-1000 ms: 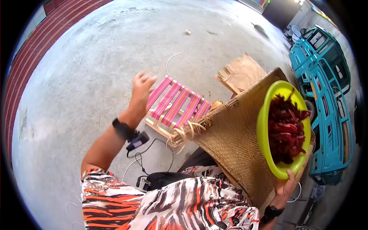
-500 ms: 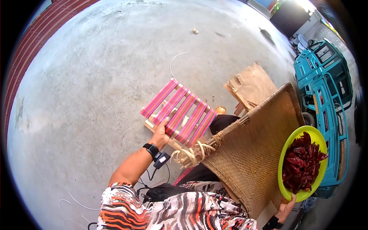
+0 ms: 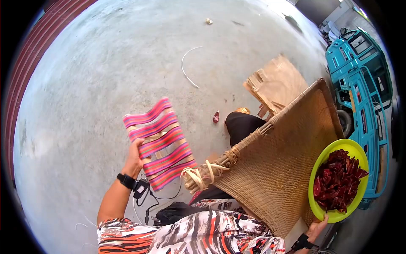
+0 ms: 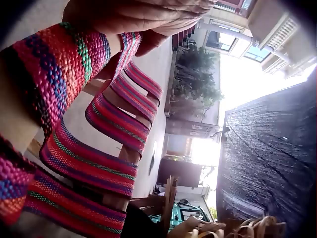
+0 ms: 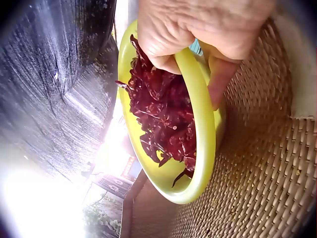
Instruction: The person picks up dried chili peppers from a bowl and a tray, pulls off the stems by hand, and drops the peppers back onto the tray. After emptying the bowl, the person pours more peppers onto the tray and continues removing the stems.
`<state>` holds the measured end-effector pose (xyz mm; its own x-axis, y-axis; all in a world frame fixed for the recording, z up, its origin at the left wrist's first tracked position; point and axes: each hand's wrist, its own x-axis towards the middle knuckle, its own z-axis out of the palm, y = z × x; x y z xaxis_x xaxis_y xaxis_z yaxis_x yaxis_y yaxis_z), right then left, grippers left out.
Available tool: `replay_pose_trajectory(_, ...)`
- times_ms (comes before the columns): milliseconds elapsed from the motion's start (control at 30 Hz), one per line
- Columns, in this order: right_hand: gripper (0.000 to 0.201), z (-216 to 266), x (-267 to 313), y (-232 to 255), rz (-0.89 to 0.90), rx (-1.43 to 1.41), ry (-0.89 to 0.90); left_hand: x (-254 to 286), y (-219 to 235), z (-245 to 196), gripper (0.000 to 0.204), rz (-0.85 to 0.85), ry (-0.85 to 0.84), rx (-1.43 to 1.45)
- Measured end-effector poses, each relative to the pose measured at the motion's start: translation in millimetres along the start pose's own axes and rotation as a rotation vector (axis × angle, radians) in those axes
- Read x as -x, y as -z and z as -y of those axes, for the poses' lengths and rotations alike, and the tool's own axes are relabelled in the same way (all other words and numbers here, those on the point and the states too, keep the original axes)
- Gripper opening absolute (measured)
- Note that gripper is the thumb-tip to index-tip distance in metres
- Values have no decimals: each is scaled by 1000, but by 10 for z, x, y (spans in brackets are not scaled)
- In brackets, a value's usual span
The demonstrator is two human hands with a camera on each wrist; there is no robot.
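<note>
My left hand point(image 3: 134, 157) grips the wooden side of a small stool point(image 3: 161, 144) with pink-striped woven straps, raised and tilted at the left of the head view. The left wrist view shows the straps close up under the hand point(image 4: 143, 17). At the far right, my right hand point(image 3: 316, 230) holds a yellow-green bowl point(image 3: 313, 192) by its rim, thumb and fingers on either side of it in the right wrist view. Dark red dried chilies point(image 3: 338, 182) fill the bowl. Under and beside it lies a woven bamboo winnowing basket point(image 3: 275, 169), its bound corner pointing left.
One red chili point(image 3: 216, 116) lies on the concrete floor point(image 3: 84, 93). Broken plywood pieces point(image 3: 281, 82) are beyond the basket. A teal three-wheeled vehicle point(image 3: 359, 93) stands at right. A thin white strip point(image 3: 184, 70) curves across the floor, and black cables point(image 3: 163, 197) hang near my left wrist.
My left hand came down to the stool, took hold of it and lifted it leftward, uncovering the chili on the floor. The right hand lowered the bowl earlier and still holds it.
</note>
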<state>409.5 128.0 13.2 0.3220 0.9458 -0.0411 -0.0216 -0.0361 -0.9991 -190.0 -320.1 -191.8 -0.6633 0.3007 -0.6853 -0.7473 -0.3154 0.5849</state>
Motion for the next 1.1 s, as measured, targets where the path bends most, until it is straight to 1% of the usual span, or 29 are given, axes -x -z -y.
replay_pose_trajectory(33,33,-18,-28,-34,39,-31,-8,76,37,-9,27,-32,-38,-42)
replay_pose_trajectory(67,33,-45,-59,-30,77,-51,-19,114,52,-17,33,-136,-127,15)
replay_pose_trajectory(100,32,-34,-96,63,116,-50,-38,151,278,-83,37,-80,-98,52)
replay_pose_trajectory(133,30,-103,-295,215,100,-70,-20,178,466,-153,37,-94,-106,29)
replay_pose_trajectory(167,30,-73,-239,175,94,-9,42,252,561,-251,37,-141,-78,1)
replay_pose_trajectory(200,29,-97,-351,268,108,-2,8,305,612,-332,37,-122,-98,24)
replay_pose_trajectory(233,28,-78,-389,251,124,3,-18,351,627,-385,38,-99,-117,54)
replay_pose_trajectory(267,27,-82,-381,242,116,19,-1,339,577,-359,38,-163,-181,146)
replay_pose_trajectory(300,26,-9,-204,69,107,32,22,348,500,-317,38,-222,-246,240)
replay_pose_trajectory(333,26,34,-110,-33,98,40,48,357,603,-333,38,-193,-216,232)
replay_pose_trajectory(433,26,22,-212,11,108,32,-7,289,721,-199,38,-225,-210,142)
replay_pose_trajectory(467,26,17,-236,30,113,34,-20,234,702,-150,32,-241,-244,151)
replay_pose_trajectory(567,27,-3,-204,72,120,51,2,-81,571,184,34,-251,-312,194)
replay_pose_trajectory(633,29,55,-124,57,136,63,29,-300,395,280,33,-267,-372,132)
replay_pose_trajectory(667,31,95,-60,50,117,81,81,-431,331,266,41,-210,-392,197)
replay_pose_trajectory(767,37,136,109,23,74,124,227,-780,273,193,58,-361,-519,-268)
replay_pose_trajectory(800,40,135,117,68,71,135,272,-608,57,29,76,-649,-498,-549)
replay_pose_trajectory(833,43,127,136,101,65,146,316,-430,-145,-99,78,-747,-663,-848)
replay_pose_trajectory(867,47,143,201,101,17,187,341,-263,-321,-187,81,-835,-828,-1150)
replay_pose_trajectory(900,46,165,278,60,0,200,364,-150,-475,-213,85,-917,-996,-1455)
replay_pose_trajectory(933,46,203,362,15,-19,219,385,-98,-617,-159,81,-725,-1386,-1465)
replay_pose_trajectory(967,46,236,400,3,-37,241,407,6,-852,-147,70,-428,-1496,-1489)
replay_pose_trajectory(1000,47,264,372,44,-19,203,405,93,-1089,-99,60,-128,-1583,-1491)
replay_pose_trajectory(1067,46,254,247,209,-32,207,417,-176,-1500,86,44,500,-1360,-1612)
replay_pose_trajectory(1100,46,294,227,230,-38,211,425,-422,-1627,254,41,659,-1294,-1659)
